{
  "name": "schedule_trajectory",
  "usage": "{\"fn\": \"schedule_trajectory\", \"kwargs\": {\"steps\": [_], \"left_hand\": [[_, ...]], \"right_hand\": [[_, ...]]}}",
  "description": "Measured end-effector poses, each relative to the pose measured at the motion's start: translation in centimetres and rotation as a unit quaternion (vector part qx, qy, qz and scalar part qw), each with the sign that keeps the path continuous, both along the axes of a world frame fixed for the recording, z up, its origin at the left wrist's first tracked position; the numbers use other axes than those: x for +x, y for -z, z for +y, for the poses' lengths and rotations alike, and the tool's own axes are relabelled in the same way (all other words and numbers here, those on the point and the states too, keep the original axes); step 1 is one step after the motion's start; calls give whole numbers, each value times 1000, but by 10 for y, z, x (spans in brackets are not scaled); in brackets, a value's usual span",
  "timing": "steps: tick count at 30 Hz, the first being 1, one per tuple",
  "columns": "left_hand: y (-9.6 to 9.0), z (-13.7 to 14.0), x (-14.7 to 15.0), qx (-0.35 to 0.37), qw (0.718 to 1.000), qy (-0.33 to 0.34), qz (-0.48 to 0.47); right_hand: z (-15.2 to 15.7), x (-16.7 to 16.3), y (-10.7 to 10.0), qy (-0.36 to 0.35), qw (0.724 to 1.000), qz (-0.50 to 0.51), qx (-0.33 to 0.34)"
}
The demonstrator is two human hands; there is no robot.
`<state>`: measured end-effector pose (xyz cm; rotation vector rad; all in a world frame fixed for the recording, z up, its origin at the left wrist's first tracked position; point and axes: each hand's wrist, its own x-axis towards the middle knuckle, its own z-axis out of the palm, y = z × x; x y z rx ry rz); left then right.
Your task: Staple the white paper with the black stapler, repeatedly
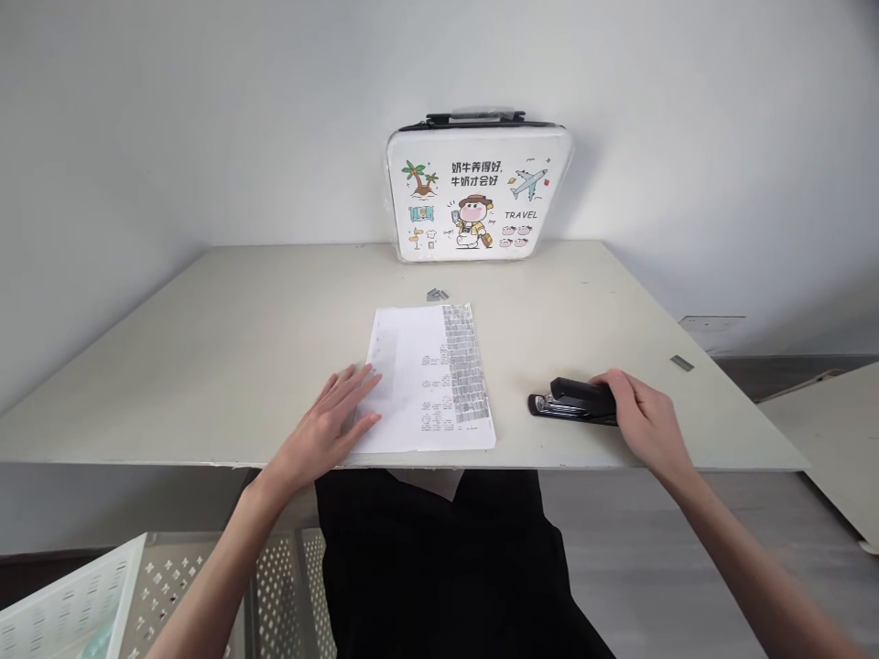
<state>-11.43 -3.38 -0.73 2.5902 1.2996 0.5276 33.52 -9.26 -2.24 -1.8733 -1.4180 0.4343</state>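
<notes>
A stack of printed paper [412, 403] lies near the front edge of the table, with dense grey print down its right side. My left hand [333, 416] rests on the left edge of the paper, fingers stretched out. To the right of the paper is a black stapler [580, 401], its front end pointing left toward the sheets. The rear of the stapler is wrapped by my right hand [645, 416], and the hand hides that end. Stapler and paper are apart.
Several small staple strips [438, 295] lie behind the paper, and another staple strip [681, 363] is near the right edge of the pale table [226, 366]. A white cartoon case [481, 197] stands against the wall. Perforated baskets [171, 577] sit below, at the left.
</notes>
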Motion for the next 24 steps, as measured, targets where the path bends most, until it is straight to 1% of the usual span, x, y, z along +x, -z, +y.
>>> {"fn": "schedule_trajectory", "kwargs": {"steps": [4, 9, 19, 24], "left_hand": [[7, -1, -1, 15, 1000, -20, -4], [12, 0, 1, 30, 999, -36, -9], [13, 2, -1, 36, 998, -41, -8], [13, 2, 0, 36, 998, -42, -6]], "right_hand": [[3, 2, 3, 15, 997, 69, -14], [4, 4, 7, 20, 995, 100, -13], [6, 5, 8, 12, 995, 98, -18], [4, 4, 6, -12, 995, 93, -31]]}}
